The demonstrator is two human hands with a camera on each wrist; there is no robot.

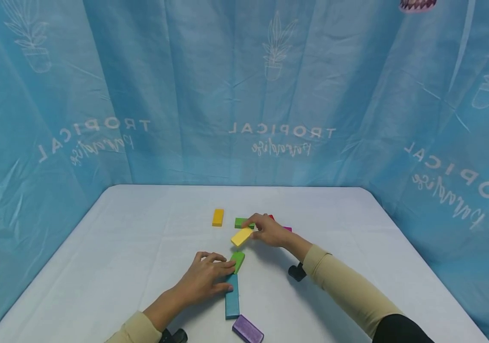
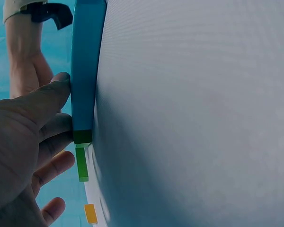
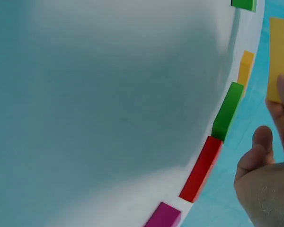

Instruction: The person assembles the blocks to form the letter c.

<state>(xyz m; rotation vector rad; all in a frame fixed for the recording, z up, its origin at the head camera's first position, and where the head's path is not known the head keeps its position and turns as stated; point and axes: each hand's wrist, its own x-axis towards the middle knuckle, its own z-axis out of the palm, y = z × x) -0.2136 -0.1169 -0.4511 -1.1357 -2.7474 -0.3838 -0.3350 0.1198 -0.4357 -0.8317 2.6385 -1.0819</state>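
Note:
Above the table my right hand [image 1: 270, 231] pinches a yellow block [image 1: 242, 237] between thumb and fingers. The same yellow block [image 3: 278, 56] stands clear of the tabletop in the right wrist view. My left hand [image 1: 207, 276] lies beside a long blue block [image 1: 232, 302], its thumb at the block's edge. Its extended fingertips reach a green block [image 1: 238, 259] that meets the blue block's far end at a slight angle. In the left wrist view, the thumb and fingers lie along one side of the blue block [image 2: 86, 66].
Near the blue block's close end lies a purple block [image 1: 247, 328]. Farther back are an orange-yellow block [image 1: 217, 217], a second green block [image 1: 241, 222], a red block [image 3: 202, 169] and a magenta block [image 3: 163, 216]. A blue curtain [image 1: 210, 95] hangs around the white table [image 1: 163, 205].

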